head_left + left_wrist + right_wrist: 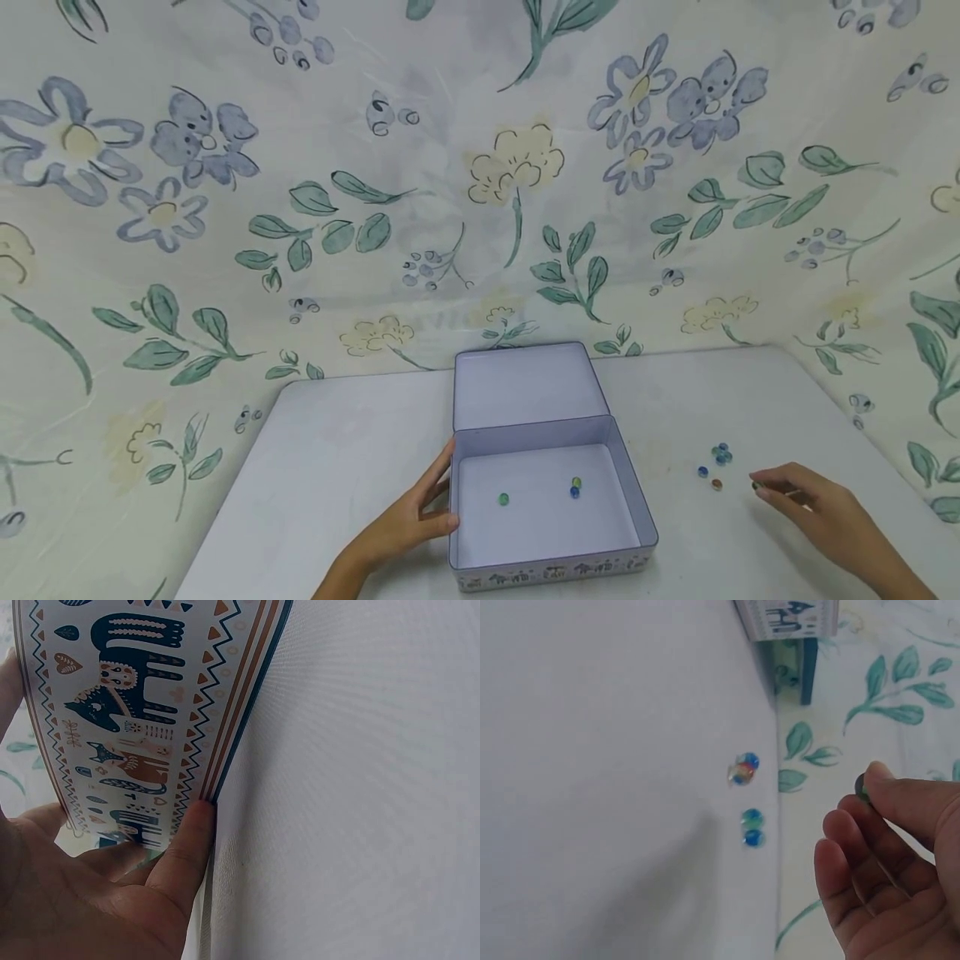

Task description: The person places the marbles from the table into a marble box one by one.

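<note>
A lidded metal box [553, 567] stands with its lid [528, 387] tipped back. Its patterned side panel [142, 697] fills much of the left wrist view. My left hand [401, 525] rests spread against the outer left wall, and its fingers [191, 840] touch the panel. Inside the box lie a green marble [504, 499], a yellow-green marble [576, 482] and a blue marble [575, 492]. To the right of the box, my right hand [817, 504] pinches a small dark green marble [863, 787] between thumb and index finger, above the table.
Loose marbles [722, 453] lie in a cluster on the white table [360, 442] between the box and my right hand. Nearby are a blue marble [702, 472] and an orange-brown marble [717, 484]. A floral sheet [420, 250] hangs behind the table.
</note>
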`<state>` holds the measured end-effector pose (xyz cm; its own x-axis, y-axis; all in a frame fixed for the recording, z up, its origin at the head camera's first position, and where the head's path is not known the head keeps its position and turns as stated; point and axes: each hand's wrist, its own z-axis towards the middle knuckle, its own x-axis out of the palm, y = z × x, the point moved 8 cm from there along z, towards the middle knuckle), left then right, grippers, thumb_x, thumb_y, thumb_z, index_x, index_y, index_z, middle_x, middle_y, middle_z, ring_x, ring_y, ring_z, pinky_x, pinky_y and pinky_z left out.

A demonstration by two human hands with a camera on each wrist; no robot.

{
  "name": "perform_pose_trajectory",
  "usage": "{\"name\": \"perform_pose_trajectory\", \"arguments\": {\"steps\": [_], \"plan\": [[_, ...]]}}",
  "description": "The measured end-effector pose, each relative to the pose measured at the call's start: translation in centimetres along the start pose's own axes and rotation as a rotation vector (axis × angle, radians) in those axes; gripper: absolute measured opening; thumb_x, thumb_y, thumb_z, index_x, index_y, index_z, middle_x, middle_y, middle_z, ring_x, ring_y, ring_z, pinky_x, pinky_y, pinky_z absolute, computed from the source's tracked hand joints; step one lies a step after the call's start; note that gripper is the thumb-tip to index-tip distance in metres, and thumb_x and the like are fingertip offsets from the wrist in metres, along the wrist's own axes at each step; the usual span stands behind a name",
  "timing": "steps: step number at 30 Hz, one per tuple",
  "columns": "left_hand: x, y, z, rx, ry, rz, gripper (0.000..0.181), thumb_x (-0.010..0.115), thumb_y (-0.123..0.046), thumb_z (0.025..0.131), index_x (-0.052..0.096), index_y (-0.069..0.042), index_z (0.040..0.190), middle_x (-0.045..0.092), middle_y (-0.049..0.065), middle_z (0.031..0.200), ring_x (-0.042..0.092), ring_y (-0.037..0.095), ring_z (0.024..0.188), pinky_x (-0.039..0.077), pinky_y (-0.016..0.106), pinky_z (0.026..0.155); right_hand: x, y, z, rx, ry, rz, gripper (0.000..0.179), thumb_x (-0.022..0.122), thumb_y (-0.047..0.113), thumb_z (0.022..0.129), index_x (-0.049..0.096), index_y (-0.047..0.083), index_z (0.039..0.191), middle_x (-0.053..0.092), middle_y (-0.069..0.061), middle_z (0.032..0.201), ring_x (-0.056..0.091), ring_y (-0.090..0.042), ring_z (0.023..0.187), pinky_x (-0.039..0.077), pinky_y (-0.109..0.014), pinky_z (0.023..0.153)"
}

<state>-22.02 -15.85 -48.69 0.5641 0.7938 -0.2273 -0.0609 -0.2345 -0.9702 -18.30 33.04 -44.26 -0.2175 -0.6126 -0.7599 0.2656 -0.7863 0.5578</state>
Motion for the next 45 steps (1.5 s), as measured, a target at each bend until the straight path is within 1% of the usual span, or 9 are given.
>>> {"name": "perform_pose_trajectory", "arguments": {"steps": [6, 9, 14, 19, 26, 31, 36, 41, 45], "plan": [[0.3, 0.2, 0.0, -0.009, 0.002, -0.006, 0.091, 0.065, -0.028, 0.097, 0.001, -0.037, 0.161, -0.007, 0.011, 0.169, 0.014, 0.062, 0.145, 0.038, 0.064, 0.112, -0.1, 2.1, 1.2, -0.102, 0.033, 0.048, 0.017, 0.073, 0.001, 0.088, 0.072, 0.010, 0.102, 0.069, 0.015, 0.091, 0.061, 0.007, 0.077, 0.052, -0.013, 0.063], [0.2, 0.2, 0.0, -0.009, -0.002, 0.001, 0.091, 0.065, -0.027, 0.097, 0.001, -0.037, 0.161, -0.007, 0.010, 0.169, 0.014, 0.063, 0.145, 0.039, 0.063, 0.112, -0.1, 3.4, 2.0, -0.177, 0.044, 0.077, 0.021, 0.073, -0.002, 0.086, 0.072, 0.010, 0.103, 0.069, 0.013, 0.092, 0.062, 0.006, 0.080, 0.052, -0.011, 0.065], [0.1, 0.0, 0.0, -0.002, -0.007, 0.008, 0.091, 0.065, -0.026, 0.097, 0.002, -0.036, 0.161, -0.007, 0.010, 0.169, 0.015, 0.062, 0.145, 0.039, 0.062, 0.111, -0.2, 5.8, 3.4, -0.270, 0.068, 0.100, 0.029, 0.073, -0.005, 0.085, 0.072, 0.017, 0.104, 0.069, 0.013, 0.094, 0.062, 0.005, 0.082, 0.052, -0.010, 0.069], [0.1, -0.1, 0.0, 0.001, -0.002, 0.005, 0.092, 0.066, -0.025, 0.097, 0.001, -0.035, 0.161, -0.006, 0.010, 0.169, 0.015, 0.063, 0.144, 0.040, 0.063, 0.111, 0.5, 7.9, 4.7, -0.291, 0.140, 0.119, 0.029, 0.073, 0.000, 0.087, 0.071, 0.021, 0.106, 0.067, 0.017, 0.096, 0.063, 0.004, 0.083, 0.055, -0.015, 0.070], [0.2, -0.1, 0.0, 0.001, 0.005, 0.002, 0.091, 0.065, -0.027, 0.097, 0.001, -0.035, 0.161, -0.006, 0.012, 0.169, 0.015, 0.062, 0.145, 0.039, 0.062, 0.112, 1.2, 10.4, 6.3, -0.335, 0.199, 0.178, 0.025, 0.071, 0.003, 0.090, 0.071, 0.019, 0.110, 0.068, 0.012, 0.095, 0.063, 0.002, 0.082, 0.056, -0.019, 0.067], [0.0, -0.3, 0.0, 0.008, 0.009, 0.021, 0.091, 0.065, -0.028, 0.097, 0.000, -0.035, 0.161, -0.005, 0.015, 0.169, 0.015, 0.062, 0.145, 0.039, 0.062, 0.112, 1.9, 11.7, 7.3, -0.342, 0.238, 0.216, 0.023, 0.070, 0.007, 0.092, 0.072, 0.018, 0.112, 0.068, 0.011, 0.096, 0.063, 0.000, 0.084, 0.056, -0.019, 0.071], [0.0, -0.3, 0.0, 0.007, 0.018, 0.011, 0.091, 0.065, -0.028, 0.097, 0.000, -0.036, 0.161, -0.005, 0.013, 0.169, 0.015, 0.060, 0.146, 0.039, 0.062, 0.113, 2.9, 12.8, 8.0, -0.358, 0.273, 0.264, 0.022, 0.069, 0.008, 0.093, 0.072, 0.018, 0.113, 0.070, 0.009, 0.097, 0.063, -0.002, 0.085, 0.056, -0.019, 0.072], [0.0, -0.2, 0.0, 0.000, 0.016, 0.009, 0.092, 0.065, -0.029, 0.097, 0.000, -0.036, 0.161, -0.006, 0.011, 0.169, 0.015, 0.060, 0.146, 0.039, 0.062, 0.113, 4.0, 14.0, 8.7, -0.388, 0.312, 0.285, 0.019, 0.069, 0.010, 0.094, 0.072, 0.017, 0.111, 0.070, 0.009, 0.098, 0.064, -0.001, 0.087, 0.057, -0.020, 0.073], [0.0, -0.1, 0.0, -0.001, 0.008, 0.011, 0.092, 0.066, -0.031, 0.097, 0.000, -0.035, 0.161, -0.005, 0.014, 0.169, 0.016, 0.060, 0.146, 0.039, 0.061, 0.113, 4.9, 15.0, 9.3, -0.396, 0.357, 0.293, 0.017, 0.067, 0.014, 0.095, 0.072, 0.016, 0.112, 0.070, 0.008, 0.099, 0.063, -0.001, 0.088, 0.056, -0.020, 0.074]]}}
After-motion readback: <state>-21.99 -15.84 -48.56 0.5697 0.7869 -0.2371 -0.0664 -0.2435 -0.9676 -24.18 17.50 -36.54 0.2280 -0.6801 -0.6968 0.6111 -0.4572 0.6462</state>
